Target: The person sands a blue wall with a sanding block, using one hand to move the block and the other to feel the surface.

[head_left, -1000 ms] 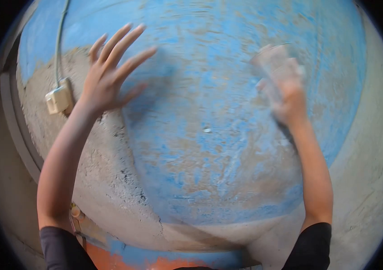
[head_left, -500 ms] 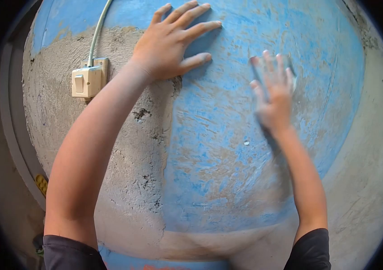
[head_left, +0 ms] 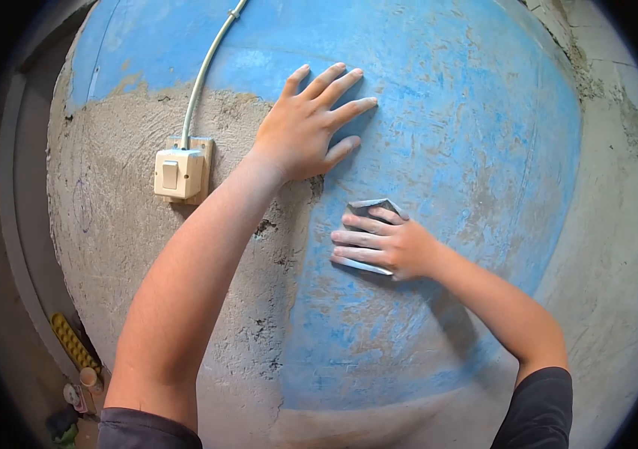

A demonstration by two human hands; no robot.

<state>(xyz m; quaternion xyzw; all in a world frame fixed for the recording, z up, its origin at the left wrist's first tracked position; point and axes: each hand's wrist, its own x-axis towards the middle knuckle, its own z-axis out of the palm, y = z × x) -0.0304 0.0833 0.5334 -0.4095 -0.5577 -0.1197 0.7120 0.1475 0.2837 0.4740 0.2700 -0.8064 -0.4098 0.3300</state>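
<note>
My left hand (head_left: 305, 129) lies on the wall with fingers spread, its palm near the border between blue paint and bare plaster. Lower and to the right, my right hand (head_left: 400, 245) presses a folded sheet of sandpaper (head_left: 362, 266) against the blue painted wall (head_left: 446, 157). The sheet's edges stick out above and below the fingers, and the palm hides the rest. Pale dust coats the fingers of both hands. Where my hands work, the blue paint is scuffed and streaked with grey.
A cream light switch (head_left: 177, 176) on a wooden block juts from the rough bare plaster (head_left: 117, 232), with a pale cable (head_left: 203, 71) running up from it. At lower left are a yellow holed strip (head_left: 73, 340) and a small cup (head_left: 90, 379). A grey wall (head_left: 596, 299) adjoins on the right.
My right hand has moved down and left across the blue paint, turning so its fingers point left; the sandpaper shows clearly now. My left hand stays flat on the wall as the view shifts.
</note>
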